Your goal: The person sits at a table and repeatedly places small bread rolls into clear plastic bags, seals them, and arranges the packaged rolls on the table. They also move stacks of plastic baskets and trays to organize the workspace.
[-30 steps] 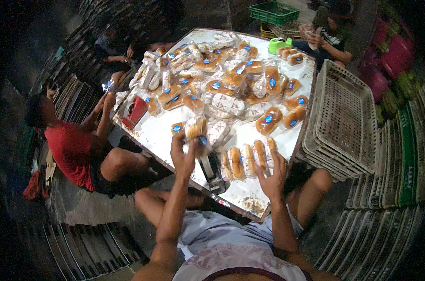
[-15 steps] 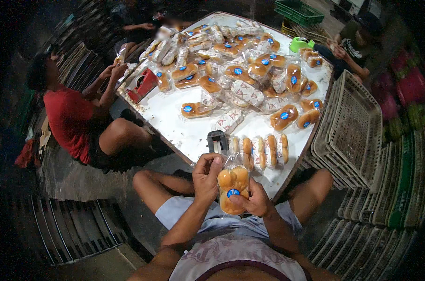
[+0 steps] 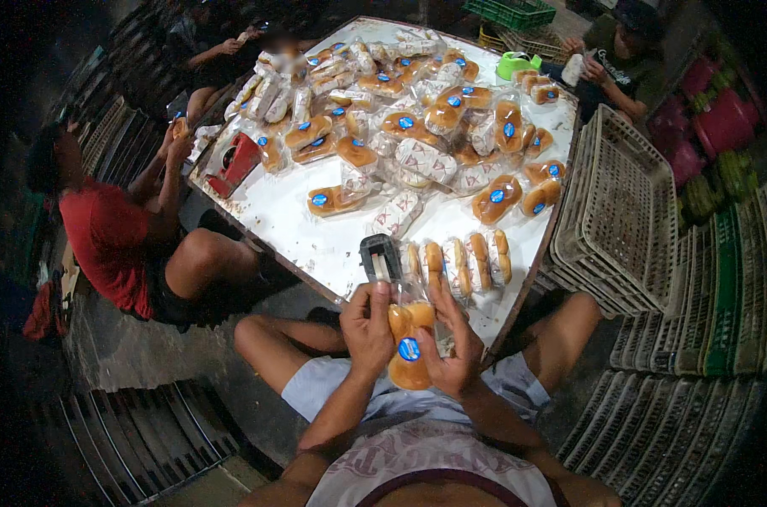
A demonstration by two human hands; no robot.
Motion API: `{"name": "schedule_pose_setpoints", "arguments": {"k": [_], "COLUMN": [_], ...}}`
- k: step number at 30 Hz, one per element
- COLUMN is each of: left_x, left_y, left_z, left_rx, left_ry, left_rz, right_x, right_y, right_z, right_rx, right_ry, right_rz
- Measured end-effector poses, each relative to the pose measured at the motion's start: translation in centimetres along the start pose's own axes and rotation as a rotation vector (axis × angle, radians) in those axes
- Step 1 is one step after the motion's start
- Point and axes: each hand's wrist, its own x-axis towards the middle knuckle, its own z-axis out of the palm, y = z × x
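Between my hands is a clear bag of golden bread buns with a round blue sticker, held just over my lap at the table's near edge. My left hand pinches the bag's upper left edge between thumb and fingers. My right hand grips the bag's right side, thumb pressed on the front beside the sticker. Right beyond my left fingers stands a black tape dispenser. A row of bagged buns stands on edge to its right.
Many bagged buns are piled across the white table. A red tape dispenser sits at the left edge, a green object at the far right. Stacked crates flank the right side. Co-workers, one in a red shirt, sit around.
My right hand has moved up along the bag, fingers now reaching its upper right side. The bag is turned slightly. The whole view has shifted a little.
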Motion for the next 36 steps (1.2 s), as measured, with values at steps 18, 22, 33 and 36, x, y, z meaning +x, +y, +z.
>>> {"name": "schedule_pose_setpoints", "arguments": {"k": [18,22,33,36], "left_x": [-1.6,-1.0,-3.2,-3.6], "left_y": [2.1,1.8,-1.2,-0.7], "left_z": [-1.4,-1.1,-0.9,-0.6], "left_rx": [0.291,0.220,0.097,-0.030], "left_ry": [-0.509,-0.521,-0.427,-0.344], "left_rz": [0.306,0.117,0.033,0.070], "right_x": [2.7,3.9,2.1,2.7], "right_y": [1.1,0.3,0.6,1.1], "right_z": [-3.2,-3.6,-2.8,-3.3], "right_rx": [0.424,0.412,-0.131,-0.089], "right_ry": [-0.195,-0.107,-0.024,-0.167], "right_rz": [0.130,0.135,0.215,-0.048]}}
